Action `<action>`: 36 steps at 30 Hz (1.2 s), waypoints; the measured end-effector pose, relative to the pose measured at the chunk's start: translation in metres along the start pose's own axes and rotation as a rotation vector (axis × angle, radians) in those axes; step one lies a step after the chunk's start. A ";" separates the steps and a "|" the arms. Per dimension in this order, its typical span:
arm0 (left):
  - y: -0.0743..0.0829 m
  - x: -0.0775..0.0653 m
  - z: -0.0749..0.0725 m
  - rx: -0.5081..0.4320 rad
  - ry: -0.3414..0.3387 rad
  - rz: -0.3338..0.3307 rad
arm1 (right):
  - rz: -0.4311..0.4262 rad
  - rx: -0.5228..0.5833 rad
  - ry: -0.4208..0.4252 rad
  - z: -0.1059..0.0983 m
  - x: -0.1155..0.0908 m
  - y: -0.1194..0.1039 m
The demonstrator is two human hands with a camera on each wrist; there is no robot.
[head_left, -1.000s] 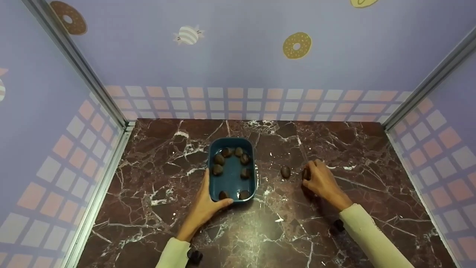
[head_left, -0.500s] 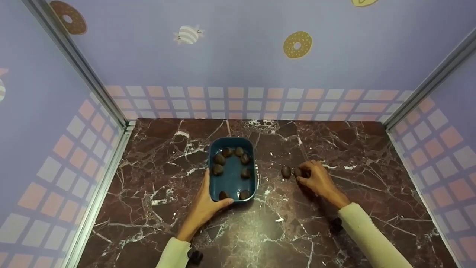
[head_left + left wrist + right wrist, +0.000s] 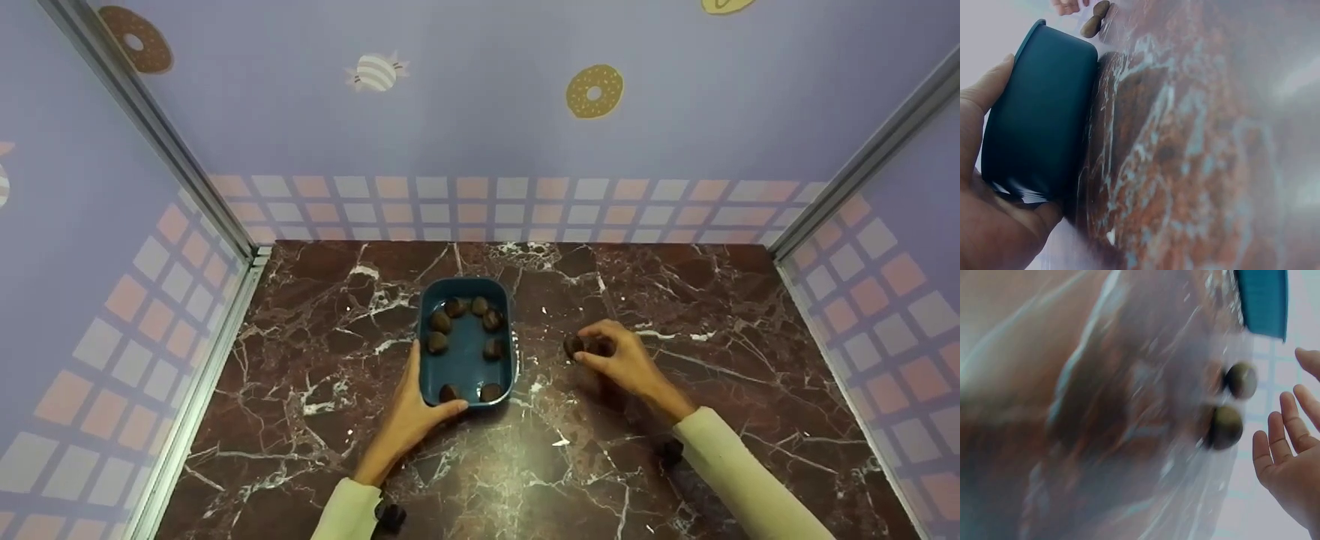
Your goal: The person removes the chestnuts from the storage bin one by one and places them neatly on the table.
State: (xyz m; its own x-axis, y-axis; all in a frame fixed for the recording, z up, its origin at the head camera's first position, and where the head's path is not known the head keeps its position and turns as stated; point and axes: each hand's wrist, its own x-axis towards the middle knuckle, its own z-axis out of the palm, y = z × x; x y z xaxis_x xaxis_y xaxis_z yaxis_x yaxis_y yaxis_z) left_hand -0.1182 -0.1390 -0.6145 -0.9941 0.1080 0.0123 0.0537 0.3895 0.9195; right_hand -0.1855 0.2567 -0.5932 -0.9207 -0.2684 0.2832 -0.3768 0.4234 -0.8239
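Observation:
A deep blue rectangular container (image 3: 466, 373) stands on the marble top, with several brown stone-like lumps (image 3: 439, 322) along its inner walls. My left hand (image 3: 411, 409) grips its near left corner, the thumb at the near rim; in the left wrist view the hand wraps the dark wall (image 3: 1044, 107). Right of the container, my right hand (image 3: 634, 369) hovers over two more lumps lying side by side. In the right wrist view, the fingers of the right hand (image 3: 1294, 472) are apart from both the farther lump (image 3: 1242, 379) and the nearer lump (image 3: 1226, 427).
Brown marble with white veins forms the work surface (image 3: 330, 360). Purple walls (image 3: 480, 135) with printed squares and sweets enclose it at the back and both sides. Metal rails (image 3: 202, 397) run along the left edge and up the corners.
My right hand has moved left, bringing the right lump beside the other one; the fingers are now off it and over the left lump. The left hand and container stay put.

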 end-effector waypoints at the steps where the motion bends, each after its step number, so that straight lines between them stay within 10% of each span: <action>1: 0.000 0.001 -0.001 0.007 -0.001 0.004 | -0.010 -0.003 -0.015 0.004 0.002 -0.004; 20: -0.014 0.012 -0.014 -0.142 -0.047 0.111 | -0.266 -0.106 -0.268 0.069 0.036 -0.064; 36: -0.009 0.016 -0.010 -0.056 -0.143 0.073 | -0.381 -0.232 -0.452 0.107 0.055 -0.077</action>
State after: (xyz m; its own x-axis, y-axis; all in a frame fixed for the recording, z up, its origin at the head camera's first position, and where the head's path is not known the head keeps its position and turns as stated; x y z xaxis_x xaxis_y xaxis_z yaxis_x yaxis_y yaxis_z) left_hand -0.1355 -0.1495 -0.6184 -0.9640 0.2646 0.0275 0.1159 0.3245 0.9388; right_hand -0.1965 0.1165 -0.5662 -0.6029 -0.7548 0.2586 -0.7285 0.3886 -0.5641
